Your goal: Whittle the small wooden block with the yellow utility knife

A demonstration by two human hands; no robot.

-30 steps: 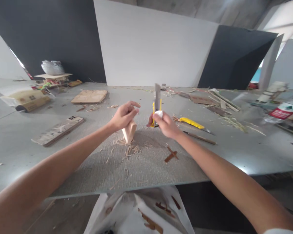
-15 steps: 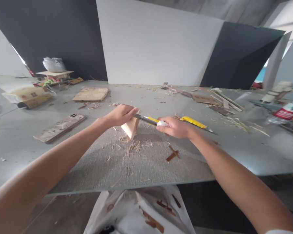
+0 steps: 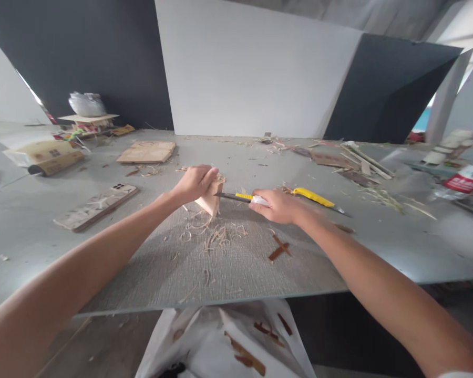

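With our left hand (image 3: 196,184) closed around the wood (image 3: 209,202), we are standing it over shavings (image 3: 218,239) on the table (image 3: 150,273). Our right hand (image 3: 276,206) is curling shut around the knife (image 3: 242,197), its blade meeting the wood. The bottle (image 3: 465,181) is showing a red label, its writing too blurred for reading.

"How's the lighting?"
"Soft and cool, brightest at upper right; pale glare marks the table (image 3: 236,157) toward both sides, with faint shadows."
"Is it sharp?"
"Slightly soft; outer edges look stretched, and the bottle (image 3: 465,181) is blurry."
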